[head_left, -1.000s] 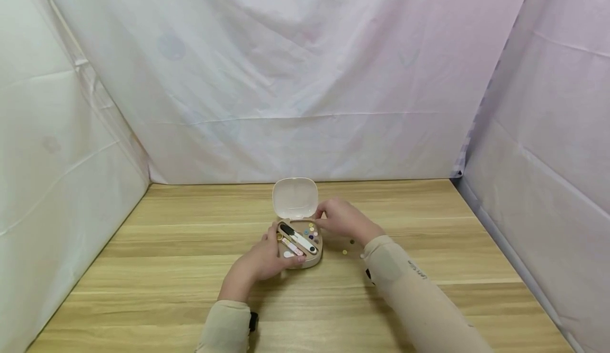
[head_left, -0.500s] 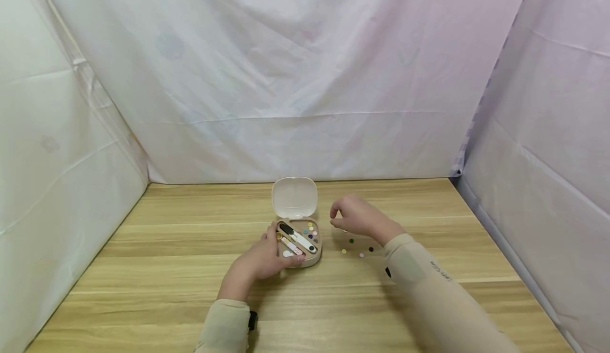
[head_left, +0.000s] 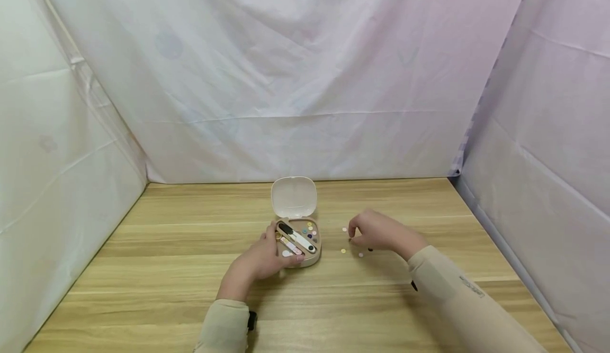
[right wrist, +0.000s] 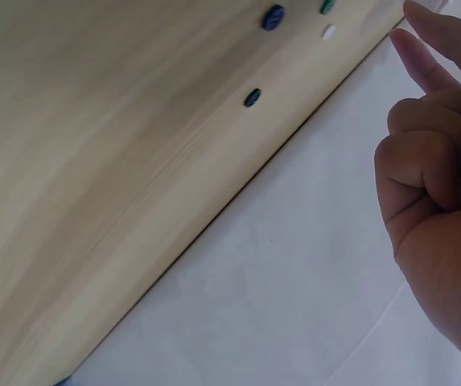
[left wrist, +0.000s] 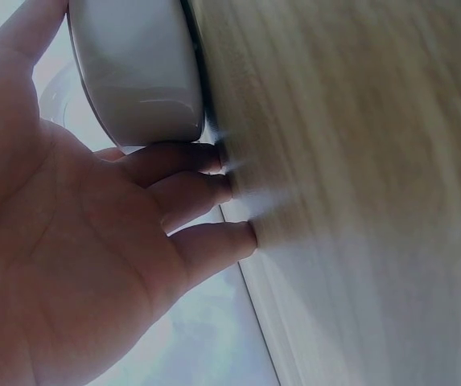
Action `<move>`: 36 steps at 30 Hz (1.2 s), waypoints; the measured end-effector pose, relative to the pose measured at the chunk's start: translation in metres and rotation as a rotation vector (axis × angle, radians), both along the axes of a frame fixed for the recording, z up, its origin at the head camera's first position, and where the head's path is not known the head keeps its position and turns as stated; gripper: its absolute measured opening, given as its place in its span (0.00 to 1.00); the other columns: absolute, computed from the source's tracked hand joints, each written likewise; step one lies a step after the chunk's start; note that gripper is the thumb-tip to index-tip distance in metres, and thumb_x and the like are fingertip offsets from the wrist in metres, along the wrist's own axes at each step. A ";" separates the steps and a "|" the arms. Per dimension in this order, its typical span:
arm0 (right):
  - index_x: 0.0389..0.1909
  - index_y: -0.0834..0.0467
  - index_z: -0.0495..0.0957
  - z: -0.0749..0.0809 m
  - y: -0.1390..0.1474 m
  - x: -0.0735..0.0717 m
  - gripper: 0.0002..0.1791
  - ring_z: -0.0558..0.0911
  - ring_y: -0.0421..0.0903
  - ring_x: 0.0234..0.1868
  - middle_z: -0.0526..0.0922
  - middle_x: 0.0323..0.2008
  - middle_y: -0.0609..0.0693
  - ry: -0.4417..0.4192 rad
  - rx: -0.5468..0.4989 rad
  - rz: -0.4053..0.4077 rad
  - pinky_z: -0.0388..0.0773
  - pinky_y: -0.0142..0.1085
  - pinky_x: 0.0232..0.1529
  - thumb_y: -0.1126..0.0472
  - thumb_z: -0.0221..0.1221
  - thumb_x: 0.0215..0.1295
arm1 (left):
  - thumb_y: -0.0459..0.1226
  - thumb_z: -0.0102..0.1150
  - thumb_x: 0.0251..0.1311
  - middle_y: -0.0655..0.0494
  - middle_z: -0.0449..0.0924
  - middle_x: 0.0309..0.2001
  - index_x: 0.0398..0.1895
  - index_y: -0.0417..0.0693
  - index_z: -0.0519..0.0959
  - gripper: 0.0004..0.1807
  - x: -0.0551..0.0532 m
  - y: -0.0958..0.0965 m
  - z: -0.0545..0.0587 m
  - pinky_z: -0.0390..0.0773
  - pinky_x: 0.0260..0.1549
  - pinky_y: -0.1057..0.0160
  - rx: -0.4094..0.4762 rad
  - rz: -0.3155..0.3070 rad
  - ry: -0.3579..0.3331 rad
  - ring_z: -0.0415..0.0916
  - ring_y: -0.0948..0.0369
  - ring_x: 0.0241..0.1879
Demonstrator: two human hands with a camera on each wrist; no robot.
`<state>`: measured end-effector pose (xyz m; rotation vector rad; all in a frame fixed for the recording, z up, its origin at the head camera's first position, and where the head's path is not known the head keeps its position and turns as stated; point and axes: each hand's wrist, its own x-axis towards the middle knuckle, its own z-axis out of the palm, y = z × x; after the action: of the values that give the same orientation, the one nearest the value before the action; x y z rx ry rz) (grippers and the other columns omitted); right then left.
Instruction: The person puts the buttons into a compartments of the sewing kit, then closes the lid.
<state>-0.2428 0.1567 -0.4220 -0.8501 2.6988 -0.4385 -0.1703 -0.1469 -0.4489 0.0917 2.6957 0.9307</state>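
Observation:
My left hand point(head_left: 264, 258) holds the open sewing box point(head_left: 312, 261), thumb along its front and fingers round its left side. In the left wrist view the fingertips point(left wrist: 242, 239) reach the wooden surface beside the box wall point(left wrist: 146, 72). Inside the box lie black-and-white thread snips point(head_left: 297, 237), a patterned strip point(head_left: 291, 245) with a gold ring, a white disc point(head_left: 286, 253) and several small buttons point(head_left: 310, 228). My right hand point(head_left: 381, 232) is low over the table, thumb and index fingertips right at a dark green button, mostly hidden. In the right wrist view those tips are slightly apart, other fingers curled.
Loose buttons lie on the wooden table point(head_left: 190, 284) around my right hand: a yellow button point(head_left: 343, 251), a pale pink button point(head_left: 360, 254), a black button point(head_left: 370, 249) and a whitish button point(head_left: 344, 229). The box lid point(head_left: 294, 197) stands raised behind. White cloth point(head_left: 295, 78) encloses the table.
My right hand has moved away from the box's right edge, rightward and down to the loose buttons. My left hand stays on the box.

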 end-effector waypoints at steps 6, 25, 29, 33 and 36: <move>0.36 0.57 0.88 -0.009 0.013 0.014 0.02 0.67 0.38 0.22 0.76 0.21 0.42 -0.016 -0.024 0.013 0.67 0.30 0.24 0.63 0.68 0.68 | 0.66 0.72 0.58 0.25 0.54 0.81 0.87 0.36 0.39 0.72 0.001 0.000 0.001 0.70 0.74 0.36 0.000 0.000 0.000 0.66 0.35 0.77; 0.33 0.51 0.87 -0.027 0.021 0.028 0.04 0.74 0.37 0.27 0.82 0.28 0.40 0.043 -0.004 -0.024 0.75 0.32 0.32 0.63 0.71 0.65 | 0.67 0.72 0.57 0.25 0.55 0.81 0.87 0.38 0.39 0.72 0.000 0.000 -0.001 0.70 0.74 0.36 -0.008 0.003 0.009 0.66 0.35 0.77; 0.31 0.51 0.86 -0.029 0.022 0.028 0.05 0.72 0.35 0.26 0.81 0.26 0.40 0.065 -0.017 -0.005 0.74 0.30 0.30 0.63 0.71 0.66 | 0.67 0.72 0.57 0.25 0.55 0.81 0.87 0.38 0.39 0.72 0.001 0.000 -0.001 0.70 0.74 0.36 -0.007 0.005 0.007 0.65 0.34 0.78; 0.30 0.52 0.85 -0.031 0.022 0.029 0.06 0.71 0.34 0.24 0.81 0.26 0.40 0.073 -0.031 0.007 0.73 0.29 0.29 0.65 0.70 0.66 | 0.67 0.72 0.57 0.25 0.55 0.81 0.87 0.38 0.39 0.72 0.001 0.000 -0.002 0.69 0.75 0.35 -0.011 0.008 0.007 0.64 0.34 0.78; 0.31 0.53 0.85 -0.031 0.021 0.030 0.06 0.70 0.34 0.23 0.81 0.25 0.40 0.076 -0.039 0.007 0.72 0.28 0.28 0.66 0.68 0.66 | 0.67 0.72 0.57 0.25 0.55 0.81 0.87 0.38 0.39 0.72 0.000 0.000 -0.002 0.69 0.75 0.35 -0.012 0.009 0.008 0.63 0.34 0.78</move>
<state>-0.2130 0.1782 -0.4526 -0.9039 2.7635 -0.4681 -0.1700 -0.1469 -0.4513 0.0820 2.7110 0.9191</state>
